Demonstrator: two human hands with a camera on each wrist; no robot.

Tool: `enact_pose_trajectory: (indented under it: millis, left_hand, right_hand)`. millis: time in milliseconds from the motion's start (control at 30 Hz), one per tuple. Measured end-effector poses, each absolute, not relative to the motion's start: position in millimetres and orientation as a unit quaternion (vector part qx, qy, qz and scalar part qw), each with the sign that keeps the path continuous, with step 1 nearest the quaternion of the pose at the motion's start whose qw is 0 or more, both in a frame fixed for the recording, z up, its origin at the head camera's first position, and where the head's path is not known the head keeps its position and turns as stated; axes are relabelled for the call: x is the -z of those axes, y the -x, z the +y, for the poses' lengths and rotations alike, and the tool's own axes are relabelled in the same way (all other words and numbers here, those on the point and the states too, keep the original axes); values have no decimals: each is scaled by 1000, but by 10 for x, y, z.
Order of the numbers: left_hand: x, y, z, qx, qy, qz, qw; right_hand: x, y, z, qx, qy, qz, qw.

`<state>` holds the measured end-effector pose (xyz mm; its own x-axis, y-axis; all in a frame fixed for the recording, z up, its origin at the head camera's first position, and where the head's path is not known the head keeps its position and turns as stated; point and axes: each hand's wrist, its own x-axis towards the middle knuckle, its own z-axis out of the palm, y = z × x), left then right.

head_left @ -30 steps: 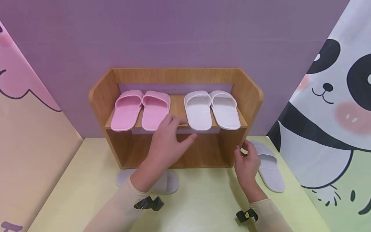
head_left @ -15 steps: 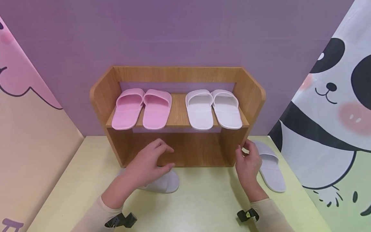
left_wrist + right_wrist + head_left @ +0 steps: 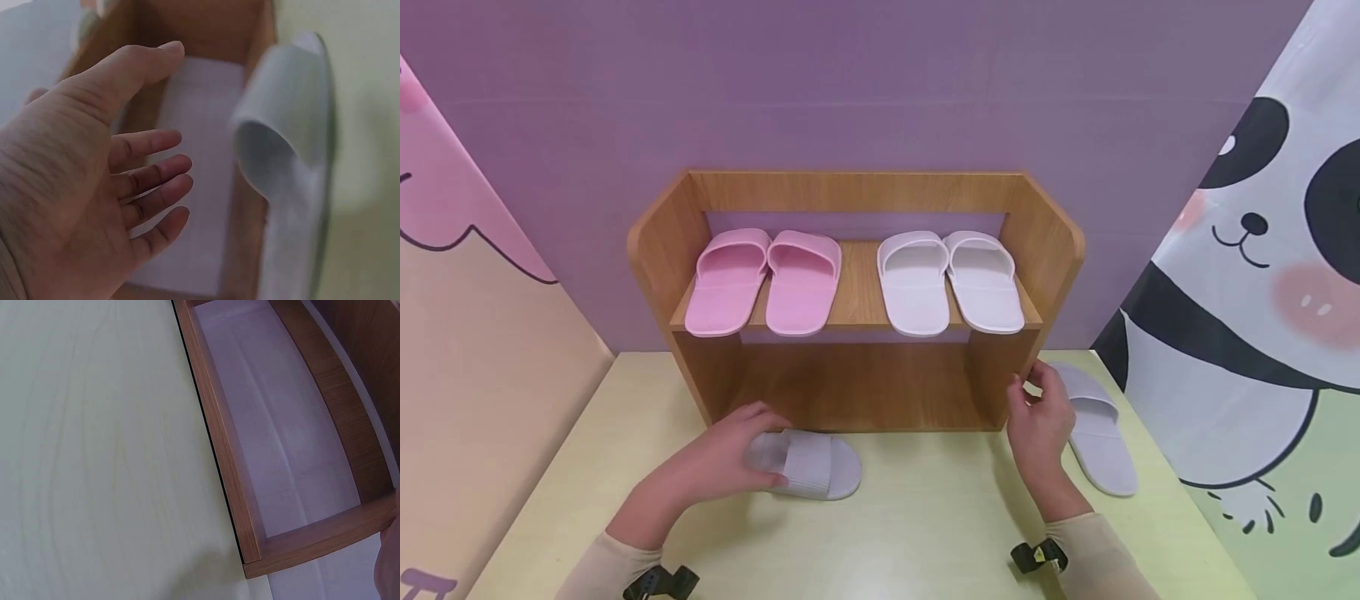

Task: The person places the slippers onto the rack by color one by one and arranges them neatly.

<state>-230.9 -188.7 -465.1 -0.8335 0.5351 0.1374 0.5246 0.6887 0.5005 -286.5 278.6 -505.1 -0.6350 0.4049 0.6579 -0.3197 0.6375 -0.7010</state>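
The left grip (image 3: 724, 457) hangs over the heel of the near grey slipper (image 3: 808, 465), its fingers loosely bent and holding nothing; from the wrist I can see a gap between them and the slipper. The right grip (image 3: 1039, 417) pinches the front edge of the wooden rack (image 3: 857, 390) at its 3 o'clock side.

Counting 12 as straight away from the person, that near slipper lies flat on the tabletop (image 3: 917, 533) just before the rack, toe to 3 o'clock, heel to 9. It looks light to me, a foam sort of thing, with a ribbed strap that would give under a squeeze and a sole that should flex but not break. I'd slip fingers or thumb into the strap's mouth and pinch there, or take the sole by both long edges; the smooth sole might slide if nudged.

Its mate, the far grey slipper (image 3: 1105, 454), lies beyond the right grip at 3 o'clock, toe toward 11. On the upper shelf sit pink slippers (image 3: 726, 287) to 9 o'clock and white slippers (image 3: 917, 292) to 3.
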Motion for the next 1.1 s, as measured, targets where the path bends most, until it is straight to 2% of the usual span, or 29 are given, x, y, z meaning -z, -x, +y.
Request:
enact_pose_trajectory:
  millis: [133, 400, 1100]
  left_hand:
    - [4812, 2324, -2007, -259, -276, 926, 11]
    - [5025, 2358, -2205, -246, -267, 932, -22]
    - [5263, 2409, -2414, -240, -241, 939, -49]
  right_hand:
    - [5057, 2868, 2781, -428, 28, -796, 427]
    - [5046, 2858, 2775, -430, 25, -795, 427]
    - [5048, 2856, 2776, -431, 30, -797, 422]
